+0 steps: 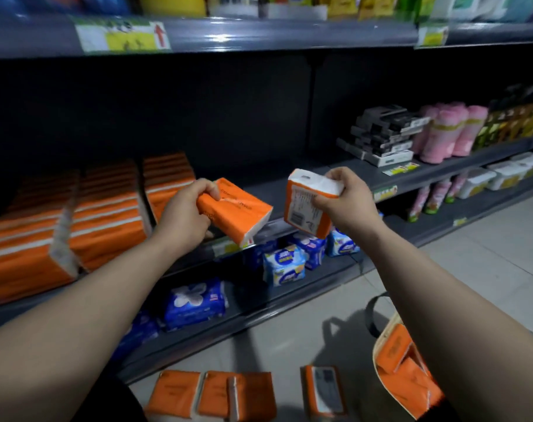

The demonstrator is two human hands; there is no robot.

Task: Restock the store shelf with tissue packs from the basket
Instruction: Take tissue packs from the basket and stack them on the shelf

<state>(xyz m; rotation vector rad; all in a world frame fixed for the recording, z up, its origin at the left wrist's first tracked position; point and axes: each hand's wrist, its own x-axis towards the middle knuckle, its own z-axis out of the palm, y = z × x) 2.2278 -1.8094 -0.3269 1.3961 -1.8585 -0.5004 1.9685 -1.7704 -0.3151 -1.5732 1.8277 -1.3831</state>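
My left hand [184, 213] grips an orange tissue pack [238, 210], held lengthwise just above the front edge of the dark middle shelf [271, 182]. My right hand [346, 197] holds a second orange tissue pack [304, 205] by its white end, label side facing me, in the air in front of the same shelf. Stacks of orange tissue packs [85, 214] fill the shelf's left part. The basket [381, 345] stands on the floor at the lower right behind my right forearm, with more orange packs [402, 367] inside.
Three orange packs [210, 394] lie on the tiled floor at the bottom. Blue and white packets [285, 264] sit on the lower shelf. Black boxes [384, 135] and pink rolls [447, 132] occupy the shelf's right part. An upper shelf edge [259, 38] runs overhead.
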